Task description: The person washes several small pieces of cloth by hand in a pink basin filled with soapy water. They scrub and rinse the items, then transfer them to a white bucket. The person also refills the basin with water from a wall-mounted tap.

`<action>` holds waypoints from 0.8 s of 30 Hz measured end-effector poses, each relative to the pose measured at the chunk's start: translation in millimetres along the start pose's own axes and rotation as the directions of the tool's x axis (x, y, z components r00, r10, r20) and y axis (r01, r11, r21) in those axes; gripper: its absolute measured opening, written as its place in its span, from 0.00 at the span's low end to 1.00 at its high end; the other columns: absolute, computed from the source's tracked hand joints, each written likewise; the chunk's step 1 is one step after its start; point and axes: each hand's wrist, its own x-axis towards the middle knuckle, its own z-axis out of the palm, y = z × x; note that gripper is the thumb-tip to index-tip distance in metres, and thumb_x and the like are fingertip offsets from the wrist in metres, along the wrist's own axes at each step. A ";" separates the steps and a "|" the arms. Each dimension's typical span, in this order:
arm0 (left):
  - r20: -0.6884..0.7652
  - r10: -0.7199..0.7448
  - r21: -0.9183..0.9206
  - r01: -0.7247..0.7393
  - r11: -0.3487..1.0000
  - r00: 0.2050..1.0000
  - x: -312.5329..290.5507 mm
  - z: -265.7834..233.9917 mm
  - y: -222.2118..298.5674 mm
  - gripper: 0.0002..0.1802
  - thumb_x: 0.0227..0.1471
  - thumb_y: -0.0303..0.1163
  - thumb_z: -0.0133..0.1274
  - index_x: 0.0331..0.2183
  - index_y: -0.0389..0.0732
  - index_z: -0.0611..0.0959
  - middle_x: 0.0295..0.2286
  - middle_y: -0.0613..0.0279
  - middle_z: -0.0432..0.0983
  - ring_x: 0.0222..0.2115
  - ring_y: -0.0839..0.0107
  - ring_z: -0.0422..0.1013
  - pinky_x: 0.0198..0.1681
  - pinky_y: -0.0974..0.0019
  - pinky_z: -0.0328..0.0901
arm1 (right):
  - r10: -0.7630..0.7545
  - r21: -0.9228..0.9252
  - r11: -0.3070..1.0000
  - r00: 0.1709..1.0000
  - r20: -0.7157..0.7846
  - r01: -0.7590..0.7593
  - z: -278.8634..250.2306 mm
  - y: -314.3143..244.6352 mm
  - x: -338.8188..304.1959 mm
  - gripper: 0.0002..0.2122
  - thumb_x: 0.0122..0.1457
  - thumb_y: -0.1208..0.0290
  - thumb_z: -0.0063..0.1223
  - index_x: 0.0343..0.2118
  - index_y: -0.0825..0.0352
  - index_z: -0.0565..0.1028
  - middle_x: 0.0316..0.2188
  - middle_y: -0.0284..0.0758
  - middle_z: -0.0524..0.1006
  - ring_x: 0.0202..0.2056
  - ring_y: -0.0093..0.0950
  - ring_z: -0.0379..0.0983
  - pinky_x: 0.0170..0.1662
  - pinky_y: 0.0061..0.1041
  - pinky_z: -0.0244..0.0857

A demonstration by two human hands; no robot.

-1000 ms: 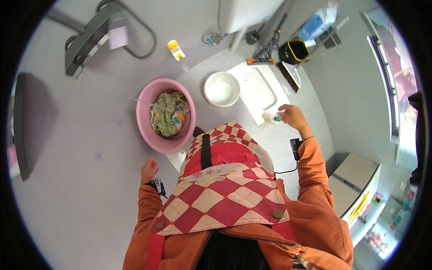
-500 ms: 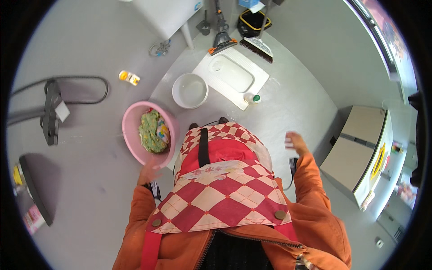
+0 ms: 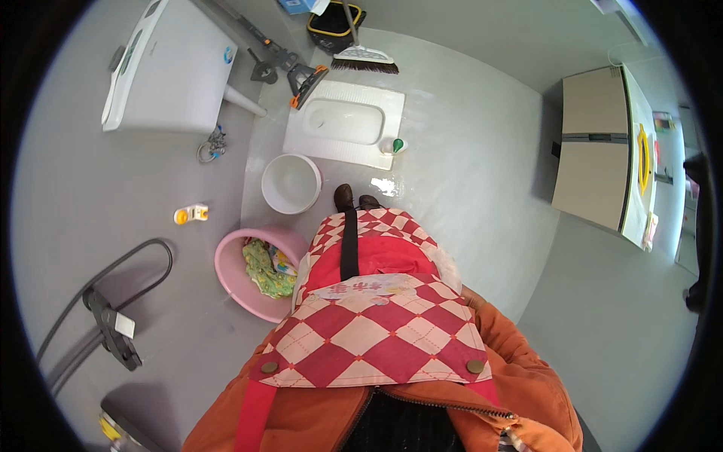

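My left hand is out of sight, and the left sleeve runs down beside the apron. Only a sliver of my right hand (image 3: pixel 473 297) shows at the apron's right edge; its fingers are hidden behind the cloth. Left of the apron stands a pink tub (image 3: pixel 230 280), closest to my left side. Inside it lie green patterned cloths (image 3: pixel 267 271) with a blue and white piece among them. Ahead of the tub is a white bucket (image 3: pixel 291 184), with nothing visible in it. My dark shoes (image 3: pixel 344 197) point toward a white squat toilet (image 3: pixel 343 143).
A green-capped bottle (image 3: pixel 397 145) stands by the toilet's edge. Beyond are a broom (image 3: pixel 364 59), a black bin (image 3: pixel 331 34) and an upright floor cleaner (image 3: pixel 305 81). A white boxy appliance (image 3: pixel 177 75) is at upper left, a beige two-door cabinet (image 3: pixel 591 143) at right. Wet floor glistens.
My view has turned to the right, so the room's things have shifted. Both hands, spread out at my sides before, have dropped; the left has left the picture and the right is mostly hidden.
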 end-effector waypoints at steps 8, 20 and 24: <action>-0.034 0.021 0.159 -0.015 0.987 0.999 -5.7 2.8 61.0 0.26 0.51 0.45 0.49 0.51 0.48 0.67 0.47 0.66 0.60 0.43 0.60 0.59 0.43 0.52 0.61 | -0.382 -0.688 0.577 0.890 0.248 0.439 -57.0 -98.2 33.6 0.32 0.39 0.71 0.65 0.51 0.66 0.66 0.45 0.37 0.72 0.48 0.30 0.66 0.47 0.32 0.65; -0.268 -0.121 0.385 0.221 0.896 0.956 18.2 98.1 79.8 0.24 0.51 0.44 0.49 0.49 0.47 0.68 0.44 0.65 0.62 0.41 0.61 0.61 0.41 0.54 0.62 | -0.914 -0.984 0.177 0.365 -0.174 -0.028 -141.3 -401.3 273.4 0.23 0.43 0.77 0.53 0.47 0.57 0.70 0.47 0.37 0.65 0.49 0.39 0.62 0.44 0.36 0.65; -0.346 -0.162 0.444 0.313 0.839 0.924 43.7 132.9 81.1 0.23 0.51 0.44 0.49 0.48 0.47 0.69 0.44 0.64 0.63 0.40 0.61 0.62 0.40 0.55 0.62 | -0.924 -0.977 -0.129 0.378 0.055 -0.171 -141.0 -436.8 373.8 0.13 0.52 0.71 0.45 0.42 0.57 0.72 0.47 0.38 0.65 0.43 0.40 0.63 0.38 0.37 0.66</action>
